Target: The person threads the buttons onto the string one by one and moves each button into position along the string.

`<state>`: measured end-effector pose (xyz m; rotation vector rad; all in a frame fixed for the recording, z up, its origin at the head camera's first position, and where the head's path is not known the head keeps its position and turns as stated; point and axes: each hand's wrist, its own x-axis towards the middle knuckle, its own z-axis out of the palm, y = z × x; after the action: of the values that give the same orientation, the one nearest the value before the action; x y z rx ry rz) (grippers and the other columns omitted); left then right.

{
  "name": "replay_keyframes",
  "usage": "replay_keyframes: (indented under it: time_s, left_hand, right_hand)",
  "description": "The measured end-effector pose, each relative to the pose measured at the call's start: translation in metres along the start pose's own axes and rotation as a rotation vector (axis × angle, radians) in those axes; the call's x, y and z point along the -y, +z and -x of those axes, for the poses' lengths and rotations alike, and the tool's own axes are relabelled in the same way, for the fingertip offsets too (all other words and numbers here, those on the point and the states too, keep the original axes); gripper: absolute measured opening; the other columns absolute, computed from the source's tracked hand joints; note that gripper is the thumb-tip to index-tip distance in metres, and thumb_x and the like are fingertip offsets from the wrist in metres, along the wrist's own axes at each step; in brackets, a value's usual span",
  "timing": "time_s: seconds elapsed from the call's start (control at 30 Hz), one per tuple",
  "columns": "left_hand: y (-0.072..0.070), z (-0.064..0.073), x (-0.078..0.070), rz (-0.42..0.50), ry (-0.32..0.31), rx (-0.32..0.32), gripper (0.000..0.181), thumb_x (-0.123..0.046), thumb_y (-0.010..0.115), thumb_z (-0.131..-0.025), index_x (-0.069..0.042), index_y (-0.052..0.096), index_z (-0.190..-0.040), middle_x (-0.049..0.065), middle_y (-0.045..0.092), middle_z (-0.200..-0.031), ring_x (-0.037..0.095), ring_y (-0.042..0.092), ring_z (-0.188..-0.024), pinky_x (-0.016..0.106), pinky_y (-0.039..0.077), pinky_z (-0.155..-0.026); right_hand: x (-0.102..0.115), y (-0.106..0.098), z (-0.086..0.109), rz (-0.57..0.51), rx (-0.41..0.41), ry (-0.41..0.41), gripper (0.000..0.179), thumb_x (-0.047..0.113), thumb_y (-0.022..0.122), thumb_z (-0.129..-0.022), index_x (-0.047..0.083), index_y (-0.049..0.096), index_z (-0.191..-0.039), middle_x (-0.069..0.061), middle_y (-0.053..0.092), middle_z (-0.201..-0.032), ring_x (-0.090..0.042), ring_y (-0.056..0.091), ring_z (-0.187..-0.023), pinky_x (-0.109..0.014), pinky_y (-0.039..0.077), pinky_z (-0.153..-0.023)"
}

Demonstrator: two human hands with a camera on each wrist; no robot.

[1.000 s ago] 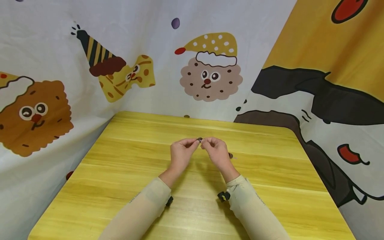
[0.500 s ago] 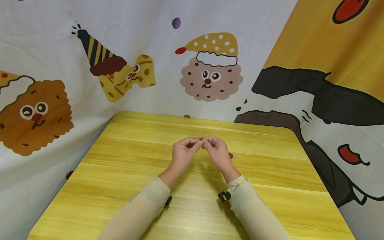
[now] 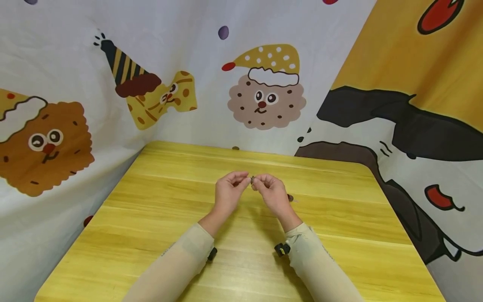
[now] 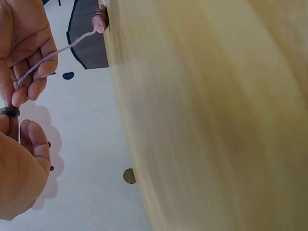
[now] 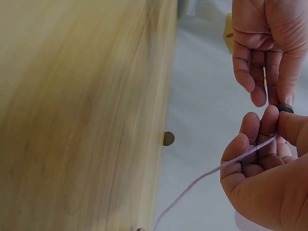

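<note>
In the head view both hands meet above the table, fingertips nearly together around a small dark round button [image 3: 252, 180]. My left hand [image 3: 227, 191] pinches the button between thumb and forefinger. Pale purple yarn [image 5: 207, 174] runs out from between the thumb and forefinger of my right hand [image 3: 272, 193], which pinches it right beside the button [image 5: 286, 108]. The yarn leads down to a small stack of round buttons [image 4: 99, 21] on the table, pinkish on its end face. In the head view this stack [image 3: 290, 197] lies just right of the right hand, partly hidden by it.
The wooden table [image 3: 170, 201] reaches to a printed cloth [image 3: 203, 126] with cartoon figures hanging behind it and at both sides. A small black device [image 3: 282, 249] is strapped under the right forearm, and another [image 3: 212, 254] under the left.
The button, first seen dark and broad at the fingertips, now shows narrower between them. The fingertips closed together, then drew slightly apart. The button stack stays in place; the head view shifts slightly.
</note>
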<state>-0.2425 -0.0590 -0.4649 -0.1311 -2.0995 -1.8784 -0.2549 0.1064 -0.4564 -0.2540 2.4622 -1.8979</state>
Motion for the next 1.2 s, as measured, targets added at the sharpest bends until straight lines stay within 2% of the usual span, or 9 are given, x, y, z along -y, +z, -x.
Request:
replay_keyframes:
  time_s: [0.13,0.3,0.43,0.6,0.8,0.97,1.2]
  left_hand:
    - [-0.001,0.000,0.000,-0.005,-0.019,0.012,0.015,-0.015,0.081,-0.098,-0.012,0.082,-0.112,0.007,0.082,-0.098,0.012,0.073,-0.086,0.022,0.059,-0.076]
    - [-0.001,-0.001,-0.001,0.019,-0.056,0.036,0.016,-0.014,0.080,-0.099,-0.010,0.082,-0.114,0.009,0.082,-0.099,0.016,0.074,-0.087,0.023,0.060,-0.077]
    - [-0.002,-0.002,-0.003,0.067,-0.128,0.075,0.020,-0.014,0.078,-0.100,-0.007,0.080,-0.118,0.012,0.081,-0.105,0.023,0.076,-0.091,0.026,0.063,-0.079]
    - [-0.005,-0.007,-0.001,0.172,-0.245,0.129,0.024,-0.013,0.076,-0.101,-0.001,0.076,-0.122,0.016,0.080,-0.109,0.015,0.075,-0.089,0.028,0.064,-0.080]
    - [-0.010,-0.012,-0.004,0.258,-0.368,0.176,0.030,-0.010,0.076,-0.101,0.002,0.073,-0.128,0.018,0.077,-0.115,0.015,0.076,-0.091,0.028,0.065,-0.080]
    - [-0.012,-0.011,-0.006,0.230,-0.379,0.173,0.028,-0.009,0.074,-0.102,0.003,0.073,-0.127,0.017,0.076,-0.114,0.016,0.075,-0.092,0.030,0.065,-0.081]
    - [-0.011,-0.011,-0.006,0.174,-0.340,0.120,0.023,-0.009,0.074,-0.101,0.001,0.075,-0.122,0.014,0.077,-0.110,0.015,0.073,-0.093,0.032,0.064,-0.084]
  right_hand:
    - [-0.002,0.000,-0.001,-0.002,0.010,0.010,0.020,0.025,0.066,-0.109,0.007,0.075,-0.113,-0.009,0.078,-0.103,-0.016,0.067,-0.097,-0.030,0.053,-0.089]
    - [-0.003,0.000,-0.001,-0.002,0.018,0.016,0.021,0.021,0.066,-0.109,0.007,0.071,-0.123,-0.017,0.078,-0.110,-0.020,0.073,-0.103,-0.032,0.055,-0.094]
    - [-0.004,0.000,-0.002,0.019,0.016,0.010,0.021,0.020,0.066,-0.109,0.007,0.071,-0.125,-0.016,0.079,-0.109,-0.020,0.074,-0.103,-0.033,0.056,-0.094]
    - [-0.005,0.000,-0.003,0.073,0.020,-0.009,0.019,0.020,0.067,-0.108,0.008,0.073,-0.122,-0.012,0.080,-0.106,-0.018,0.075,-0.103,-0.033,0.059,-0.093]
    - [-0.006,0.001,-0.002,0.135,0.027,-0.048,0.020,0.019,0.067,-0.108,0.007,0.074,-0.123,-0.010,0.080,-0.106,-0.022,0.076,-0.105,-0.031,0.060,-0.087]
    - [-0.006,0.003,-0.001,0.181,0.030,-0.074,0.021,0.019,0.069,-0.106,0.008,0.075,-0.124,-0.010,0.081,-0.109,-0.026,0.076,-0.107,-0.037,0.061,-0.092]
    - [-0.002,0.004,0.000,0.254,0.069,-0.133,0.033,0.014,0.075,-0.102,0.008,0.072,-0.134,-0.008,0.080,-0.114,-0.022,0.073,-0.105,-0.032,0.060,-0.087]
